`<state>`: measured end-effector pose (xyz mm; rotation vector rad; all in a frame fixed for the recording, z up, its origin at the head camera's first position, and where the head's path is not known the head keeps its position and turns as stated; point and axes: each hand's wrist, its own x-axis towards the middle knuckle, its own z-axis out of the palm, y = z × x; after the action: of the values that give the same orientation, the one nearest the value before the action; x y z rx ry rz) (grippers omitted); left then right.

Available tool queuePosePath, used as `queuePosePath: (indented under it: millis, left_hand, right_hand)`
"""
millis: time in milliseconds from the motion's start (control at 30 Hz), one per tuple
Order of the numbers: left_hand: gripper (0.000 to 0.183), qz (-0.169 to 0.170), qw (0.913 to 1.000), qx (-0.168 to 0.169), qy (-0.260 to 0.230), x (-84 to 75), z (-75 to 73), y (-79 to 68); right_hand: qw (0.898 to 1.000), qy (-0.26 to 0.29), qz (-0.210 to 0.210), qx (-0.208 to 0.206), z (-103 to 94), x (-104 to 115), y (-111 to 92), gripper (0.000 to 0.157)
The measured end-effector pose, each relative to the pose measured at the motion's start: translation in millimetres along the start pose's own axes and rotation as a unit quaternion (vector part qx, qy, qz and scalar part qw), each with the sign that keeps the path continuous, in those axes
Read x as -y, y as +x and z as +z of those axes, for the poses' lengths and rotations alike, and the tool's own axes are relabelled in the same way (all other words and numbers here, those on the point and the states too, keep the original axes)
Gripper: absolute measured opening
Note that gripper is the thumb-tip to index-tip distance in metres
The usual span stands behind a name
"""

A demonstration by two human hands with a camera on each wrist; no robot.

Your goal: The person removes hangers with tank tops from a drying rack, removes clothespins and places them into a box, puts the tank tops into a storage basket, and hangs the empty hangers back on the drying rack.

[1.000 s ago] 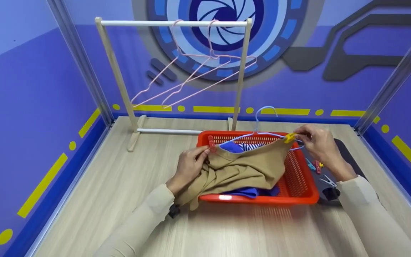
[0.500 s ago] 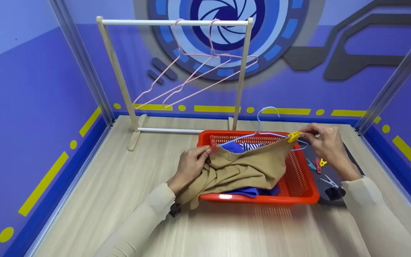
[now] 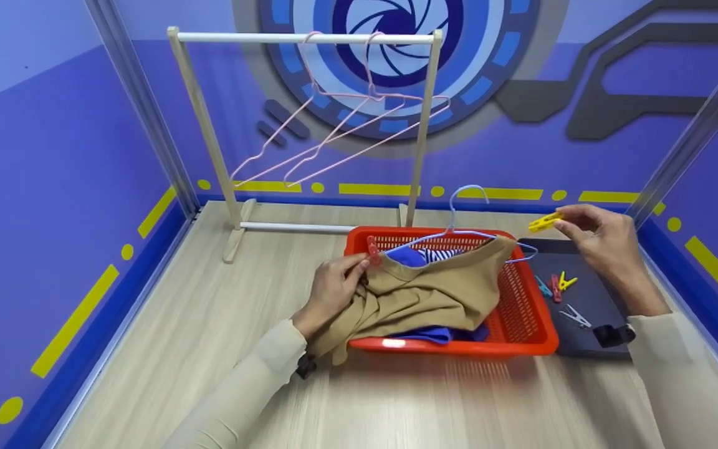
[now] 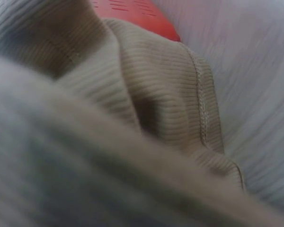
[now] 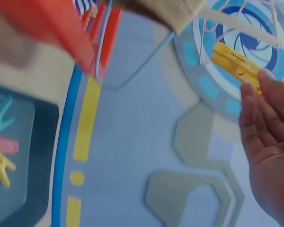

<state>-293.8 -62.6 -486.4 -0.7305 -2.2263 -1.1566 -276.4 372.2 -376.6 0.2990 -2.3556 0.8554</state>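
Observation:
A yellow clothespin point(image 3: 544, 222) is pinched between the thumb and fingers of my right hand point(image 3: 605, 243), raised beyond the basket's right side. A tan ribbed garment point(image 3: 427, 293) lies bunched over a light blue hanger point(image 3: 451, 215). Its right corner drapes over the hanger arm with no clothespin on it. At the left corner a red clothespin point(image 3: 372, 248) stands on the garment's edge. My left hand point(image 3: 331, 290) pinches the garment there, fingertips right at that clothespin. The left wrist view shows ribbed cloth point(image 4: 161, 90) close up, with those fingertips hidden.
The red basket point(image 3: 524, 299) holds blue and striped clothes under the garment. Beside it, a dark tray point(image 3: 589, 255) carries several clothespins point(image 3: 556, 288). Behind stands a rack point(image 3: 240, 39) with two pink hangers point(image 3: 340, 95). Walls rise at the back and both sides.
My right hand has taken the yellow clothespin off the garment's right corner and moved right and up with it. My left hand stays at the left corner.

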Motion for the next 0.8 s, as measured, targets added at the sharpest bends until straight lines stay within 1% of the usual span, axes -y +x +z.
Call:
queuePosePath:
  millis: [67,167,267,367,433,533,667,800]
  left_hand:
    - [0.024,0.000,1.0000,-0.001,0.000,0.1,-0.2,0.1]
    - [0.024,-0.004,1.0000,-0.002,0.001,0.0,-0.5,0.7]
    - [0.024,-0.004,1.0000,-0.003,0.002,-0.4,-0.7,1.4]
    - [0.024,-0.002,1.0000,-0.005,0.004,-0.5,-0.7,1.6]
    - [0.024,-0.001,1.0000,-0.006,0.006,-0.6,-0.6,1.3]
    - [0.024,-0.001,1.0000,-0.007,0.006,-0.5,0.0,0.9]
    - [0.024,0.000,1.0000,-0.007,0.002,0.1,1.2,0.5]
    - [0.023,0.002,1.0000,-0.007,0.001,1.0,1.9,-0.4]
  right_hand:
    - [1.000,0.002,0.014,0.008,-3.8,-5,-2,0.024]
    - [1.000,-0.003,0.016,0.017,-5.9,-17,-5,0.029]
    - [0.998,-0.046,0.018,0.038,-4.8,-34,-10,0.030]
    - [0.991,-0.101,0.030,0.083,-1.9,-54,-17,0.032]
    - [0.983,-0.134,0.048,0.119,0.3,-67,-23,0.033]
    - [0.967,-0.166,0.080,0.174,3.8,-86,-31,0.036]
    - [0.945,-0.181,0.123,0.242,5.5,-103,-41,0.035]
    - [0.923,-0.185,0.167,0.293,4.7,-110,-46,0.029]
